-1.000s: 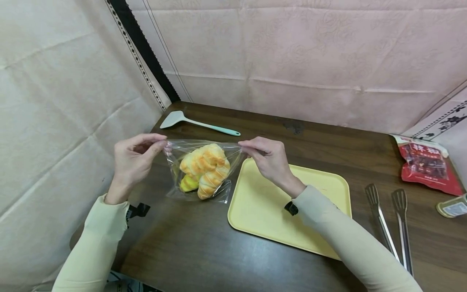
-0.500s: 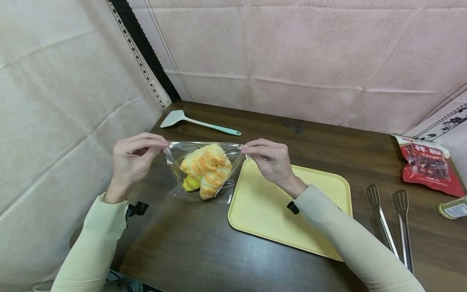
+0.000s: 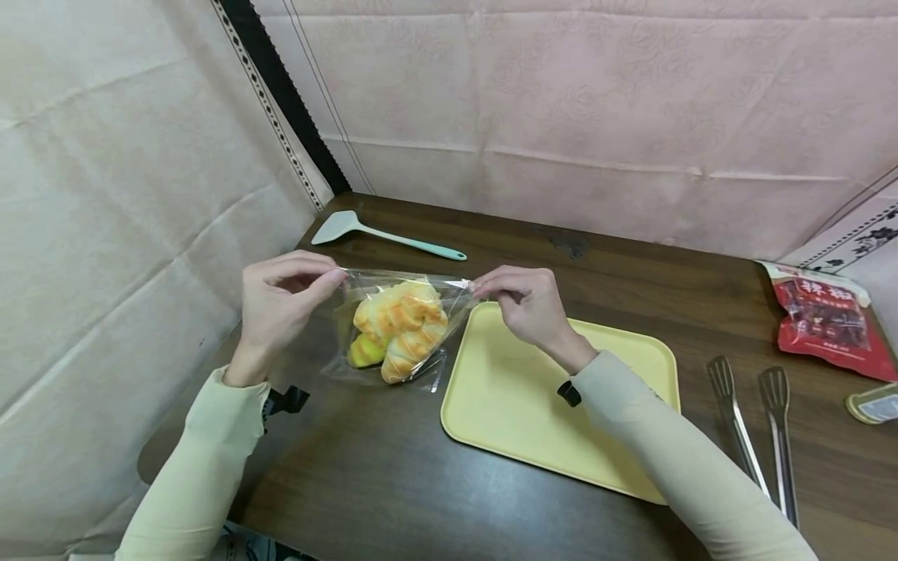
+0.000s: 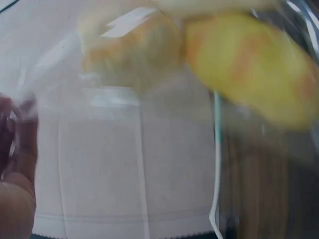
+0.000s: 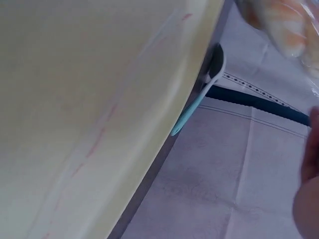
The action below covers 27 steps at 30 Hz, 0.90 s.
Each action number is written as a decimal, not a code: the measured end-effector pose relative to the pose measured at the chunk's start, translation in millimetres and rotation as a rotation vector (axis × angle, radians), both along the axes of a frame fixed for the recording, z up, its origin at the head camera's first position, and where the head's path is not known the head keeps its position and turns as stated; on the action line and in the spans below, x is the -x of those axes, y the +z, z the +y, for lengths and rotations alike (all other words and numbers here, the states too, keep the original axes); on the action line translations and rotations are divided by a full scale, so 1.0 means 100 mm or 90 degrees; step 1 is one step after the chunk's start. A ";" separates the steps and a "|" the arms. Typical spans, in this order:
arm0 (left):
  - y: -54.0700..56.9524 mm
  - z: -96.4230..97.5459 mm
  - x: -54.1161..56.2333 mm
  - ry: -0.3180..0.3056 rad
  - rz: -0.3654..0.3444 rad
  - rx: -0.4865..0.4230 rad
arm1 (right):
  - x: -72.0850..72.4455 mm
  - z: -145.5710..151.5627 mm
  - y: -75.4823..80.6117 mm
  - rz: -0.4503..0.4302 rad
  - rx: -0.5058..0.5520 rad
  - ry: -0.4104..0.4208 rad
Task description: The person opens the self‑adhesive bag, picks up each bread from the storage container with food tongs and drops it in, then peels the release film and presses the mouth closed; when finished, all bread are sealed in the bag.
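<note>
A clear plastic bag (image 3: 344, 343) with several bread rolls in it hangs between my two hands. Two rolls are golden, among them a golden bread roll (image 3: 400, 308); a yellow-green bread roll (image 3: 365, 351) lies lower left, and it looms large in the left wrist view. My left hand (image 3: 284, 304) pinches the bag's upper left corner between thumb and fingers. At the upper right corner my right hand (image 3: 526, 304) pinches the bag too, close above the left end of a yellow tray (image 3: 505, 413). The right wrist view shows the bag only at its edge.
A pale green spatula (image 3: 393, 236) lies behind the bag. To the right of the tray are metal tongs (image 3: 733, 421), a red food packet (image 3: 828, 315) and a small can (image 3: 873, 403). Cloth walls stand at the left and back of the dark wooden table (image 3: 393, 483).
My left hand has moved right, toward the right hand, and the bag's top edge is slacker. The right hand has shifted slightly right. Both still hold the bag.
</note>
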<state>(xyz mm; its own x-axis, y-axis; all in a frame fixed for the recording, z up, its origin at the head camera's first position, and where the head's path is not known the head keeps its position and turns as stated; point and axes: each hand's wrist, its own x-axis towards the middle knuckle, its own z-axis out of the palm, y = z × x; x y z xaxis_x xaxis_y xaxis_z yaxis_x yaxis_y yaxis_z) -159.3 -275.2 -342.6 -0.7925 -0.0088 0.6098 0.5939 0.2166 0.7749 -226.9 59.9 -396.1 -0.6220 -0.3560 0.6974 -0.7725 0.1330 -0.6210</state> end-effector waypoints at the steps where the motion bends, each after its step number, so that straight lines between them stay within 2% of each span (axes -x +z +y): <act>1: 0.00 0.04 0.01 0.015 -0.008 0.007 | -0.01 0.01 0.02 -0.022 -0.021 -0.020; 2: 0.00 0.07 0.01 0.025 -0.015 0.012 | -0.02 0.01 0.06 -0.043 -0.041 -0.043; 5: 0.01 0.15 0.04 0.019 -0.031 0.006 | -0.04 0.00 0.20 -0.094 -0.095 -0.113; 8: 0.02 0.20 0.05 0.007 -0.044 0.003 | -0.05 -0.07 0.43 -0.115 -0.133 -0.133; 10: 0.03 0.23 0.05 0.004 -0.053 0.012 | -0.04 -0.17 0.60 -0.123 -0.164 -0.104; 13: 0.04 0.26 0.04 0.001 -0.063 0.026 | -0.02 -0.39 0.81 -0.138 -0.228 -0.022; 16: 0.05 0.28 0.03 -0.010 -0.069 0.037 | 0.02 -0.63 0.93 -0.146 -0.309 0.054; 19: 0.06 0.29 0.02 -0.024 -0.071 0.039 | 0.06 -0.81 0.96 -0.144 -0.369 0.115; 22: 0.05 0.28 0.01 -0.026 -0.071 0.040 | 0.08 -0.91 0.95 -0.137 -0.392 0.150; 27: 0.06 0.26 -0.01 0.002 -0.074 0.059 | 0.06 -0.99 0.96 -0.132 -0.386 0.151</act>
<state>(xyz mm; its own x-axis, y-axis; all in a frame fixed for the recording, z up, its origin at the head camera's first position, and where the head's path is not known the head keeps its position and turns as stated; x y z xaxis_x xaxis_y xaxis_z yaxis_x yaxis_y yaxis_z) -158.7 -249.2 -336.3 -0.8581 0.0406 0.5118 0.4999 0.2930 0.8150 -232.8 -38.8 -299.8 -0.5778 -0.7896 0.2065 -0.6966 0.3453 -0.6289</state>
